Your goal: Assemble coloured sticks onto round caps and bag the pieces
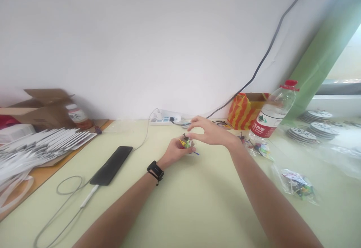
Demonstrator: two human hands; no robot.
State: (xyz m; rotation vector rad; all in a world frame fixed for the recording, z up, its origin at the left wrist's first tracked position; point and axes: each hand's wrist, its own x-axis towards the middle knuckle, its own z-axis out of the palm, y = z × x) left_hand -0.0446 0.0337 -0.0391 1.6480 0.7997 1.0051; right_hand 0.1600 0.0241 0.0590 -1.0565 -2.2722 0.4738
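My left hand [176,152], with a black watch on its wrist, is closed around a bunch of small coloured plastic pieces [186,142]. Yellow, green, dark and blue parts stick out between the fingers; their exact kind is too small to tell. Just above and to the right is my right hand [204,131]. Its thumb and forefinger are curved, with a gap between the tips close to the dark piece, and nothing shows between them. To the right, clear bags of similar coloured pieces [299,184] lie on the table.
A black phone [111,165] with a cable lies left, near a power strip [165,118]. Flat white packets [45,146], a cardboard box [47,107] and a drink bottle [79,116] are farther left. A water bottle [272,112], striped bag [239,111] and stacked discs [303,135] stand right.
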